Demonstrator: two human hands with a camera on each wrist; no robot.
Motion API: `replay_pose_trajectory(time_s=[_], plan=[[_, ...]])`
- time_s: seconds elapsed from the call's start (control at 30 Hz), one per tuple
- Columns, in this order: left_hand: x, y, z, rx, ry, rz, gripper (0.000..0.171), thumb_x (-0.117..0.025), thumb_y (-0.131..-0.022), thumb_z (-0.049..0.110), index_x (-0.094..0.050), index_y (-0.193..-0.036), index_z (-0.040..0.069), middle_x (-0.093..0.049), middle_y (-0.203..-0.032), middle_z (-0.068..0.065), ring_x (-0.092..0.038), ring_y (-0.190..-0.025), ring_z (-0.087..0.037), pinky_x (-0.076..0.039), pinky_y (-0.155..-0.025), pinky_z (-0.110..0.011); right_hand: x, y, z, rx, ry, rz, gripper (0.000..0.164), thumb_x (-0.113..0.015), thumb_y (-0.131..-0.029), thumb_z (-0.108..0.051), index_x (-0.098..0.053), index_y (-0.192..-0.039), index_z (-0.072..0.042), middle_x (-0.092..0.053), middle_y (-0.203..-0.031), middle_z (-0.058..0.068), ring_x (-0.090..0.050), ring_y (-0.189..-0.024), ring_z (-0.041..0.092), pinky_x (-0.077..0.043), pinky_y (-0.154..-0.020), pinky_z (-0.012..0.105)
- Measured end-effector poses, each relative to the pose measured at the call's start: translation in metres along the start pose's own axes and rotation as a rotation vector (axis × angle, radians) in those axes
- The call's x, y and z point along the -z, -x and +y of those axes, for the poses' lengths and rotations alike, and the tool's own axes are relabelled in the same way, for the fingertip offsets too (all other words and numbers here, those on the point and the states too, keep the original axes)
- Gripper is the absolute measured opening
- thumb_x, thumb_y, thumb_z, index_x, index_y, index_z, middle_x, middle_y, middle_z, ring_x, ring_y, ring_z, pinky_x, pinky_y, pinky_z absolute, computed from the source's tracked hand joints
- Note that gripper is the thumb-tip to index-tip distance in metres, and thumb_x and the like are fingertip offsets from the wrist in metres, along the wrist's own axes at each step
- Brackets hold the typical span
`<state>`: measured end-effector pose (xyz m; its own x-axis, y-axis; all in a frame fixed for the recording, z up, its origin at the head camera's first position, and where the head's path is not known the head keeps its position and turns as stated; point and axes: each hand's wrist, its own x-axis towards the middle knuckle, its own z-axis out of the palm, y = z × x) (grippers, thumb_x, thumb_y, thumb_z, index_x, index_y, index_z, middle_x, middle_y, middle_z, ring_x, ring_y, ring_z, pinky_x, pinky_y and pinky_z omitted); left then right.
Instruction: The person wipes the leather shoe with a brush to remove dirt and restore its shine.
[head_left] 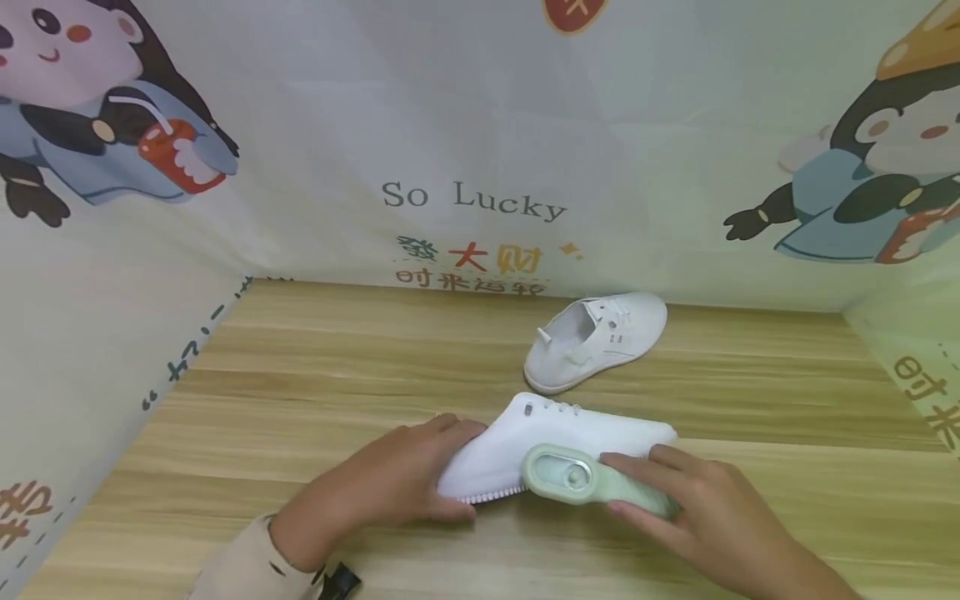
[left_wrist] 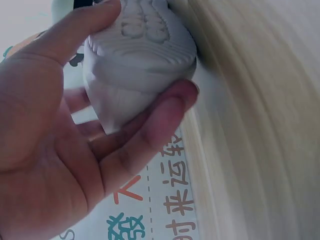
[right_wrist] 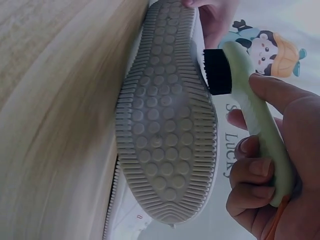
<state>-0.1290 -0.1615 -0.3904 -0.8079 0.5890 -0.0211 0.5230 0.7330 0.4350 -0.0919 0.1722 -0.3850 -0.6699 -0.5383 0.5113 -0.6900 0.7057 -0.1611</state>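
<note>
A white lace-up shoe (head_left: 555, 433) lies tipped on its side on the wooden surface, its studded sole (right_wrist: 165, 115) facing the right wrist camera. My left hand (head_left: 397, 475) grips it by the heel (left_wrist: 135, 75), thumb on the sole side and fingers around the upper. In my right hand (head_left: 705, 508) is a pale green scrub brush (head_left: 630, 487) with a clear window in its head, fingers curled round the handle. Its black bristles (right_wrist: 218, 71) are at the shoe's side, by the sole's edge; whether they touch it I cannot tell.
The matching white shoe (head_left: 600, 342) stands upright behind, near the back wall. Printed white cloth walls (head_left: 480, 125) enclose the wood-grain surface (head_left: 300, 375) at the back and both sides. A small black object (head_left: 340, 582) shows by the left sleeve.
</note>
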Motion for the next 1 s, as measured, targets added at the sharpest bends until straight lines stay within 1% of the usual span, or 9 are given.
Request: replay_pose_trajectory(time_s=[0.1,0.3,0.43,0.53,0.63,0.7,0.8,0.93,1.0], plan=[[0.000,0.000,-0.002,-0.022,0.016,-0.017,0.078,-0.085,-0.075,0.044,-0.051,-0.142,0.023,-0.060,-0.125,0.005,-0.060,-0.093,-0.009,-0.051,-0.081,-0.030,0.001,0.001,0.000,0.013,0.011,0.014,0.037,-0.080,-0.082,-0.042,-0.073,-0.116,-0.029,-0.061,-0.082,-0.015,-0.041,-0.064,-0.009,-0.038,-0.057,0.011],[-0.001,-0.001,-0.001,-0.091,0.059,-0.074,0.074,-0.086,-0.076,0.039,-0.053,-0.142,0.029,-0.060,-0.124,0.010,-0.059,-0.095,-0.005,-0.051,-0.083,-0.026,0.003,0.001,-0.003,0.020,-0.031,0.018,0.038,-0.079,-0.084,-0.041,-0.072,-0.118,-0.025,-0.058,-0.080,-0.015,-0.037,-0.061,-0.011,-0.036,-0.054,0.008],[-0.001,-0.001,0.000,-0.119,0.093,-0.105,0.072,-0.085,-0.076,0.038,-0.053,-0.141,0.034,-0.059,-0.127,0.012,-0.058,-0.099,-0.004,-0.050,-0.087,-0.026,0.006,0.001,-0.007,-0.011,-0.055,-0.007,0.042,-0.082,-0.082,-0.038,-0.068,-0.119,-0.025,-0.065,-0.089,-0.015,-0.045,-0.066,-0.011,-0.040,-0.058,0.009],[-0.001,-0.001,0.000,-0.118,0.097,-0.105,0.072,-0.085,-0.076,0.039,-0.054,-0.140,0.035,-0.056,-0.131,0.010,-0.059,-0.102,-0.007,-0.050,-0.089,-0.027,0.008,0.000,-0.008,-0.006,-0.070,-0.021,0.042,-0.081,-0.083,-0.036,-0.064,-0.120,-0.024,-0.069,-0.099,-0.014,-0.052,-0.072,-0.010,-0.044,-0.062,0.011],[-0.001,-0.001,-0.001,-0.106,0.093,-0.107,0.074,-0.085,-0.075,0.041,-0.053,-0.141,0.035,-0.053,-0.136,0.008,-0.060,-0.106,-0.010,-0.050,-0.091,-0.029,0.008,0.000,-0.008,0.048,-0.101,-0.012,0.036,-0.076,-0.088,-0.034,-0.064,-0.119,-0.023,-0.066,-0.103,-0.013,-0.051,-0.070,-0.009,-0.043,-0.062,0.010],[-0.001,-0.001,-0.002,-0.100,0.098,-0.106,0.075,-0.085,-0.076,0.041,-0.052,-0.143,0.034,-0.052,-0.137,0.008,-0.060,-0.108,-0.010,-0.050,-0.093,-0.029,0.006,-0.001,-0.008,0.087,-0.132,0.001,0.030,-0.073,-0.090,-0.032,-0.065,-0.117,-0.022,-0.063,-0.102,-0.012,-0.046,-0.066,-0.011,-0.040,-0.059,0.008],[-0.001,-0.001,-0.004,-0.085,0.114,-0.107,0.077,-0.085,-0.077,0.041,-0.050,-0.144,0.031,-0.053,-0.133,0.008,-0.059,-0.106,-0.009,-0.050,-0.091,-0.029,0.003,-0.002,-0.008,0.123,-0.167,0.019,0.023,-0.068,-0.095,-0.033,-0.068,-0.115,-0.021,-0.059,-0.098,-0.011,-0.041,-0.063,-0.012,-0.035,-0.056,0.005],[-0.002,-0.002,-0.005,-0.072,0.140,-0.105,0.081,-0.084,-0.077,0.042,-0.045,-0.146,0.025,-0.055,-0.130,0.009,-0.058,-0.103,-0.006,-0.050,-0.090,-0.028,0.002,-0.006,-0.009,0.142,-0.165,0.026,0.025,-0.062,-0.098,-0.039,-0.072,-0.115,-0.022,-0.059,-0.095,-0.013,-0.041,-0.063,-0.012,-0.035,-0.057,0.004],[-0.002,-0.002,-0.006,-0.069,0.151,-0.102,0.083,-0.085,-0.077,0.042,-0.042,-0.146,0.024,-0.054,-0.134,0.008,-0.058,-0.105,-0.006,-0.050,-0.092,-0.028,0.002,-0.010,-0.010,0.151,-0.141,0.019,0.026,-0.061,-0.099,-0.041,-0.072,-0.114,-0.023,-0.059,-0.093,-0.015,-0.040,-0.062,-0.012,-0.033,-0.056,0.004]])
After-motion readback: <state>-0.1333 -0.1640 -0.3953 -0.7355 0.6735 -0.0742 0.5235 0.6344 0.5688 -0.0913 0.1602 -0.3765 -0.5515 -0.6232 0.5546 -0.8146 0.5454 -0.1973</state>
